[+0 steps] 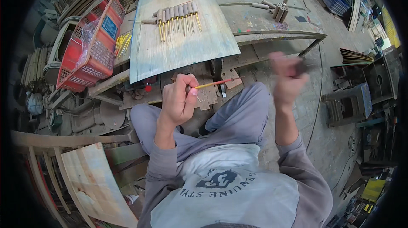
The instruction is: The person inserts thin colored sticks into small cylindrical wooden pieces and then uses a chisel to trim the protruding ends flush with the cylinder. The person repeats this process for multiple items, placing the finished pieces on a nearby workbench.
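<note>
My left hand [179, 100] is closed in front of my lap, pinching a thin stick [208, 84] that is yellow near the fingers and red toward its far end. The stick points to the right, its tip in the air. My right hand [287, 77] is raised to the right of my knee and blurred by motion. It seems curled around something dark, too smeared to name. Beyond my left hand, several thin yellow sticks with grey-brown cylindrical ends [178, 13] lie in a row on a pale board [153, 56].
A red plastic basket [91, 53] stands left of the board, with loose yellow sticks [123, 44] beside it. On the worn workbench [250, 19] stands a cluster of grey-brown cylinders [280, 12]. A stool [348, 104] stands on the right, and a wooden chair [72, 138] at lower left.
</note>
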`<state>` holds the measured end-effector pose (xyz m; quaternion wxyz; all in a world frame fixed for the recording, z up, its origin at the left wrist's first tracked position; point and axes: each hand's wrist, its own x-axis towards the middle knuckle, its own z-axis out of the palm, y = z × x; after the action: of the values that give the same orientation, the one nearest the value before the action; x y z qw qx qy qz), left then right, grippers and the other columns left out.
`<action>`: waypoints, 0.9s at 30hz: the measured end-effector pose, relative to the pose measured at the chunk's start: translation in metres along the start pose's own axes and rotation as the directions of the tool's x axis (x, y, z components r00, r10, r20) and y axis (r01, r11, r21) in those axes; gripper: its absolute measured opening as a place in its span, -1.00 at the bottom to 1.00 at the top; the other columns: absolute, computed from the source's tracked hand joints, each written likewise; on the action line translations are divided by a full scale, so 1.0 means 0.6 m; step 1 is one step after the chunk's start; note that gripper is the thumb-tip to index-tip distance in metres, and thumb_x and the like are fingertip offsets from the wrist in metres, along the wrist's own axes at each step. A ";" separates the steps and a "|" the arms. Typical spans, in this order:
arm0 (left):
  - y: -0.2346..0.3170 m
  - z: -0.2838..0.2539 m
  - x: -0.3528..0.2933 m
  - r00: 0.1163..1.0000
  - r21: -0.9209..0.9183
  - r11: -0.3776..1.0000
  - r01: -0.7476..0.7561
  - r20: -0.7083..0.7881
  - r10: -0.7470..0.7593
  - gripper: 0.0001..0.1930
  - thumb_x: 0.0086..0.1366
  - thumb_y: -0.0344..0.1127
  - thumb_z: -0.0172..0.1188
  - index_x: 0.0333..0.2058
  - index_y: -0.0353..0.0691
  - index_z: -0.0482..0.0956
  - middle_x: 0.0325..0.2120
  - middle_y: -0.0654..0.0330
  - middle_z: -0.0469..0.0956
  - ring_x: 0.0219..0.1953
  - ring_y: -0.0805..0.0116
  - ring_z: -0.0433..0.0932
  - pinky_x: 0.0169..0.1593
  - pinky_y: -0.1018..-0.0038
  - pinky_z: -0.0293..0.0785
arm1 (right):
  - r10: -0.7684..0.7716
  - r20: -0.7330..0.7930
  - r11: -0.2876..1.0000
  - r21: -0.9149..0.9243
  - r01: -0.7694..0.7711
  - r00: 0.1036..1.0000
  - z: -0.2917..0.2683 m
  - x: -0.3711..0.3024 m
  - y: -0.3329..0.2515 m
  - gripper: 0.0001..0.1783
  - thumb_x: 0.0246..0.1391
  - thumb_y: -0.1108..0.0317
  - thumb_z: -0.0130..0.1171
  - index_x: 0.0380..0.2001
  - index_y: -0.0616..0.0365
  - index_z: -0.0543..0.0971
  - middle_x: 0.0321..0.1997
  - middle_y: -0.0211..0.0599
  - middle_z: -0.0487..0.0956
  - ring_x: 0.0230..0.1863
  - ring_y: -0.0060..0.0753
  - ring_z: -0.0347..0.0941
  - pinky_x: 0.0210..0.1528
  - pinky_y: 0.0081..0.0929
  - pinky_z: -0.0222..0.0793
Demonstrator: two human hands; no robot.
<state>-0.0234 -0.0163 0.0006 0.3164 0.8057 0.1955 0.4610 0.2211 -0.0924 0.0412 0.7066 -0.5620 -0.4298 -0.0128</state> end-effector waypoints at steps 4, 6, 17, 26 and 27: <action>0.005 -0.004 -0.007 0.999 -0.006 0.999 0.051 0.004 -0.051 -0.91 0.22 -0.43 0.01 -0.35 -0.30 0.31 -0.57 0.14 0.46 -0.74 0.32 0.33 -0.60 0.47 0.22 | -0.281 0.542 0.921 -0.078 0.380 0.792 0.009 -0.013 -0.016 -0.62 -0.10 0.61 0.21 -0.72 0.07 0.22 -0.75 -0.60 0.17 -0.66 -0.74 0.01 -0.63 -0.64 -0.04; -0.007 -0.003 -0.009 0.997 0.001 0.998 0.063 -0.042 -0.063 -0.92 0.22 -0.44 0.00 -0.35 -0.30 0.31 -0.57 0.14 0.45 -0.74 0.32 0.33 -0.60 0.47 0.22 | -0.076 0.114 0.995 0.075 0.068 0.991 0.007 -0.002 0.001 -0.68 -0.08 0.52 0.26 -0.68 0.07 0.30 -0.71 -0.55 0.27 -0.69 -0.69 0.06 -0.61 -0.62 0.00; 0.022 -0.017 -0.045 0.984 0.000 0.990 0.138 -0.115 -0.137 -0.92 0.22 -0.44 -0.03 -0.35 -0.31 0.28 -0.57 0.10 0.45 -0.71 0.26 0.36 -0.57 0.43 0.24 | -0.314 0.640 0.885 -0.072 0.461 0.702 0.042 -0.021 -0.023 -0.64 -0.03 0.54 0.22 -0.65 0.10 0.22 -0.75 -0.47 0.19 -0.71 -0.63 0.00 -0.67 -0.51 -0.05; 0.040 -0.046 -0.084 0.991 -0.011 0.994 0.113 -0.075 -0.113 -0.93 0.29 -0.46 -0.12 -0.32 -0.31 0.20 -0.58 0.16 0.34 -0.63 0.54 0.16 -0.56 0.58 0.11 | 0.288 0.398 0.501 0.712 -0.491 0.871 0.035 0.014 -0.039 -0.52 0.04 0.59 0.17 -0.65 -0.02 0.08 -0.67 -0.60 0.09 -0.72 -0.68 -0.01 -0.68 -0.56 -0.15; 0.040 -0.049 -0.082 0.992 -0.002 0.993 0.115 -0.061 -0.114 -0.93 0.29 -0.45 -0.13 -0.32 -0.31 0.20 -0.57 0.16 0.34 -0.62 0.54 0.16 -0.56 0.58 0.11 | 0.286 0.440 0.421 0.740 -0.524 0.851 0.035 0.008 -0.043 -0.51 0.04 0.60 0.17 -0.65 -0.02 0.07 -0.66 -0.59 0.09 -0.71 -0.68 -0.01 -0.68 -0.57 -0.16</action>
<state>-0.0730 -0.0540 -0.0020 0.3356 0.7789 0.2514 0.4664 0.1990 -0.0829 0.0643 0.8086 -0.2352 -0.3156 0.4372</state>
